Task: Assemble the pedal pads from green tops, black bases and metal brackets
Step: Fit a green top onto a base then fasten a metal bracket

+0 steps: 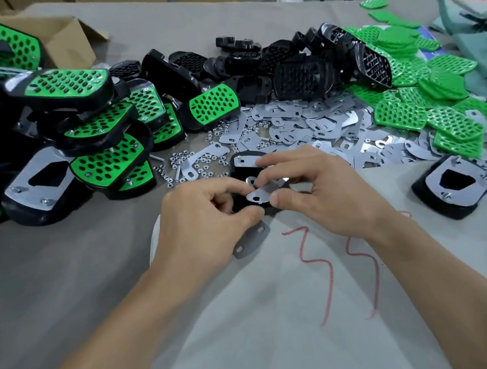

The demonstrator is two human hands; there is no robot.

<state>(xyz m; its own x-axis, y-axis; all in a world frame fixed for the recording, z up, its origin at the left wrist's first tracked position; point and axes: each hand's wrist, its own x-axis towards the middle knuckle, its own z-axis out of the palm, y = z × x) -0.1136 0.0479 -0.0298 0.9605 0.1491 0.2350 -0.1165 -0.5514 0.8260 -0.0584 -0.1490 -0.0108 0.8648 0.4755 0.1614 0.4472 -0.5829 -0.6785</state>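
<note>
Head cam, only one view here. Both hands are at dead centre, working over a black base (241, 158) that sits on the desk (65, 278) and is mostly hidden under the fingers.

The right hand (312, 189) pinches a metal bracket (262, 192) between thumb and fingertips, right on top of the base. The left hand (209, 215) has its fingers curled in tight against the base's 9 o'clock side, with the thumb tip just beside that bracket. I honestly can't tell whether it's gripping anything. Another loose bracket (251, 239) sits just under the left thumb at 6 o'clock, on a white cloth (267, 332) with red scribbles.

Around them:
- finished pedal pads (78, 111) are heaped at 9 to 10 o'clock
- spare black bases (283, 60) are at 12
- green tops (421, 90) are at 2
- the bracket pile (305, 123) is at 1
- nuts (179, 161) are scattered at 11
</note>
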